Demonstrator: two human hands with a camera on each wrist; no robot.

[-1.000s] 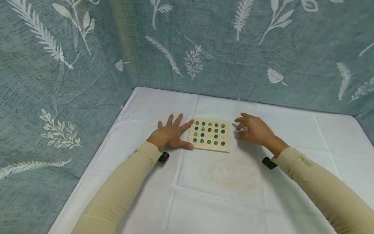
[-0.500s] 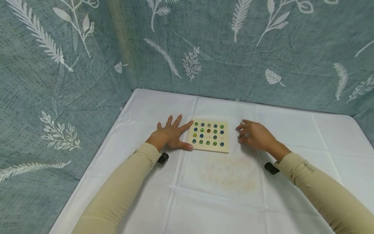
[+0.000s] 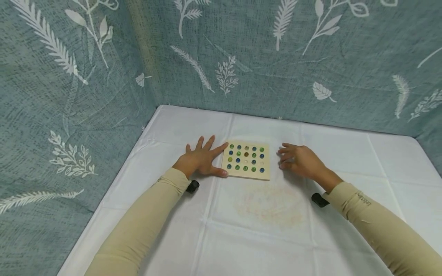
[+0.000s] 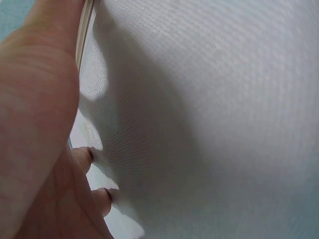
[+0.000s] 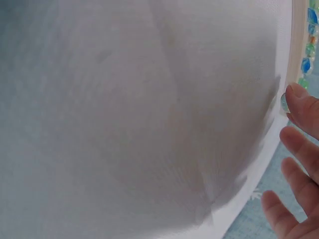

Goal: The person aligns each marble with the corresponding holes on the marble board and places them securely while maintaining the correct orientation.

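A square pale wooden board (image 3: 251, 178) lies flat in the head view, with rows of blue, green, yellow and brown glass marbles (image 3: 238, 153) set in it. Two spots in its third row look pale. My left hand (image 3: 198, 160) is spread on the cloth, its thumb and index fingertips against the board's left corners. To the right of the board, my right hand (image 3: 301, 161) hovers with bent fingers. In the right wrist view its thumb and index finger pinch a clear glass marble (image 5: 285, 103), mostly covered by the thumb (image 5: 298, 92).
A white cloth (image 3: 262, 237) covers the table, with fold creases and a faint brownish stain in front of the board. Grey-green leaf-patterned curtains (image 3: 262, 73) hang at the back and left. Each wrist carries a small black camera (image 3: 319, 200).
My right hand has shifted slightly nearer to me and a little away from the board. The left hand and the board hold their places.
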